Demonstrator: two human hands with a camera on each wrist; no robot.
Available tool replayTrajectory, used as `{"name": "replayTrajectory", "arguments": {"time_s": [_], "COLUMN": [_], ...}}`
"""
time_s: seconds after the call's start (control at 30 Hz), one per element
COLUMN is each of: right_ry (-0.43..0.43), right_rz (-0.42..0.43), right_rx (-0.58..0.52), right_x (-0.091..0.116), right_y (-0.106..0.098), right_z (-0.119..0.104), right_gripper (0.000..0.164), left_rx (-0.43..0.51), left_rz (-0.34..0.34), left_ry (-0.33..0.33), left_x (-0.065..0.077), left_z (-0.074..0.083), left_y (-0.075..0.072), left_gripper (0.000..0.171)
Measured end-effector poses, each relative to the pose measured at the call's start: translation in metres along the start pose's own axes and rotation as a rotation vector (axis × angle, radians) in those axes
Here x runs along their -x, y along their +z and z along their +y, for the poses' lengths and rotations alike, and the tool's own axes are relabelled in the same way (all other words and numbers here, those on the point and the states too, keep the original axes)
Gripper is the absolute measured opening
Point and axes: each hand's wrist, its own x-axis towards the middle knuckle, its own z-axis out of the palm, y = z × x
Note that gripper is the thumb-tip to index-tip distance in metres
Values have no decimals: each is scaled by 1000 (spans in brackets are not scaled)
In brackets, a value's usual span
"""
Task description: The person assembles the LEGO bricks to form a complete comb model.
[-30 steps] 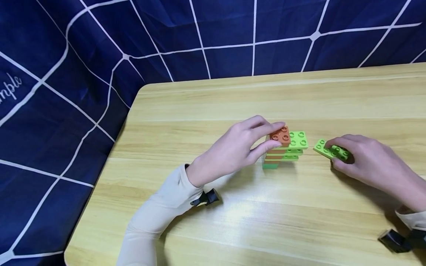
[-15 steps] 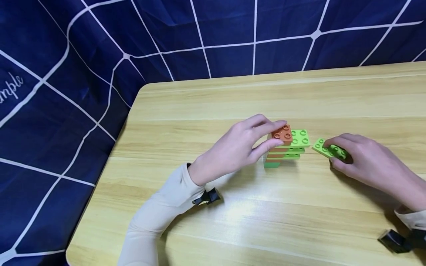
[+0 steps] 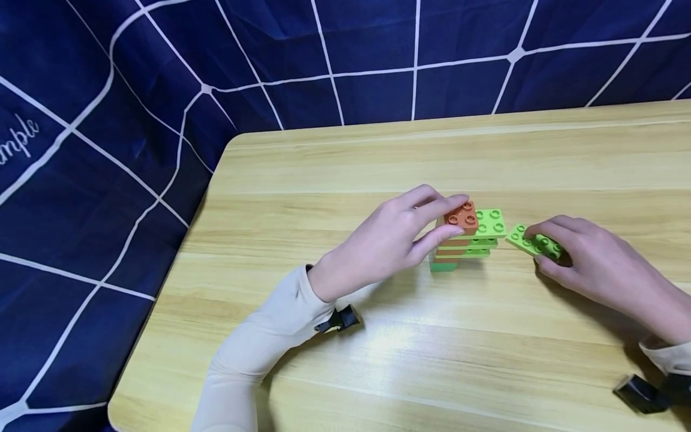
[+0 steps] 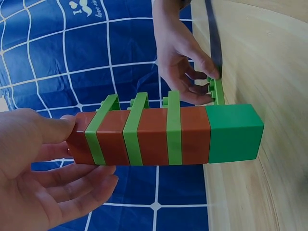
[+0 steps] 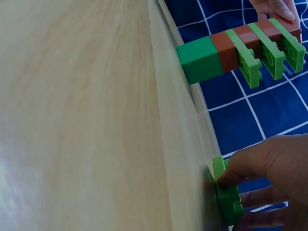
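A tower of toy building bricks stands upright on the table. Its base is a dark green brick [image 4: 236, 133]; above it orange-brown bricks alternate with lime plates that stick out to the right, and an orange-brown brick [image 3: 463, 217] tops it. My left hand [image 3: 385, 241] holds that top brick between thumb and fingers. To the right of the tower, my right hand [image 3: 596, 257] pinches a lime plate [image 3: 518, 236] low over the table. A darker green studded piece [image 5: 229, 202] is at that plate, partly covered by the fingers.
The wooden table [image 3: 432, 372] has a rounded far-left corner. Dark blue cloth [image 3: 372, 42] with white lines hangs behind and on the left. A black wrist camera [image 3: 339, 319] sits by the left cuff, another black camera [image 3: 641, 393] by the right.
In the head view, my left hand and the tower have shifted slightly right. My right hand and its lime plate have barely moved, so the gap between plate and tower is smaller.
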Motion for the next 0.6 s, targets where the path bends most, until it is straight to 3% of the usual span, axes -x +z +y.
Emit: {"name": "replayTrajectory", "arguments": {"time_s": [0.6], "right_ry": [-7], "right_rz": [5], "right_rx": [-11], "right_x": [0], "right_y": [3], "right_z": [-1], "right_gripper": [41], "left_rx": [-10], "left_rz": [-12], "left_ry": [-3], "left_x": [0], "left_z": [0], "left_y": [0], "left_gripper": [41]}}
